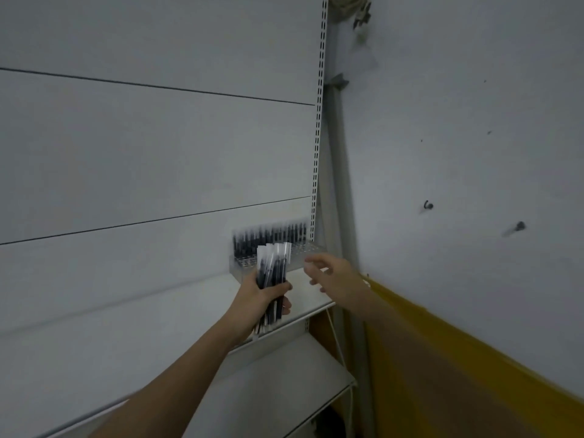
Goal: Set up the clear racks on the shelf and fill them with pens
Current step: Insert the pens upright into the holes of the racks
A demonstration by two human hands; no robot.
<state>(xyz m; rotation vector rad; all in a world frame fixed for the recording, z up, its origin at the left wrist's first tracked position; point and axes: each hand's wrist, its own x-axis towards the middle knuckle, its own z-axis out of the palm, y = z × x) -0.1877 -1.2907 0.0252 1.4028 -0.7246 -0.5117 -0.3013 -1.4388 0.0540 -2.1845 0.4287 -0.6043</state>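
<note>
A clear rack (305,252) with a grid of holes stands at the right end of the white shelf (189,298), against the back panel. Several black pens (268,237) stand in its rear rows; the front rows show bare holes. My left hand (264,298) grips a bundle of black pens in clear sleeves (272,267), held upright just in front of the rack. My right hand (331,273) hovers to the right of the bundle with fingers relaxed and spread, holding nothing. The view is blurred.
A slotted upright (318,137) runs up the shelf unit's right edge. A lower white shelf (284,384) sits below. To the right is a wall (458,184), white above and yellow below, with a few hooks.
</note>
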